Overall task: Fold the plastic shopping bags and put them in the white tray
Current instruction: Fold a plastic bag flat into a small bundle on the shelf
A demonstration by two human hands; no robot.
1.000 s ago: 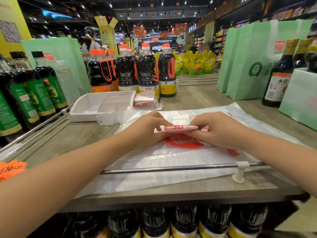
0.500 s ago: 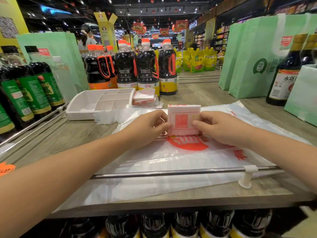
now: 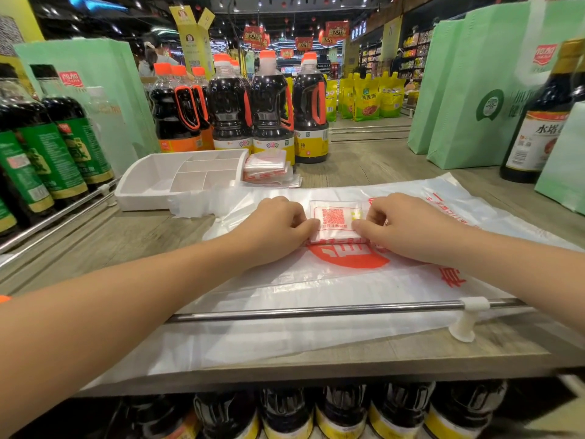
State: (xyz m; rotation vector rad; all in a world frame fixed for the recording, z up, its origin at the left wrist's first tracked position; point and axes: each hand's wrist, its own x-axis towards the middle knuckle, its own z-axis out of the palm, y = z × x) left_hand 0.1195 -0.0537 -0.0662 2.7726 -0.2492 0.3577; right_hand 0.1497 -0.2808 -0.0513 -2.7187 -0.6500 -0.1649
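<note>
Wood-grain shelf (image 3: 380, 160) carries a flat, glossy plastic shopping bag (image 3: 316, 296); on it, left grip (image 3: 275, 226) and right grip (image 3: 408, 229) pinch a square folded bag (image 3: 335, 217). Compartmented white tray (image 3: 139, 185) sits at ten o'clock.

- Folded bag (image 3: 335, 221): small white square with red print, lying flat on the spread bag (image 3: 316, 289).
- Stack of folded bags (image 3: 267, 169): just beside the divided white tray (image 3: 139, 201).

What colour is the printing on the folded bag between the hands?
Red-orange on white; the folded bag shows best in the head view.
</note>
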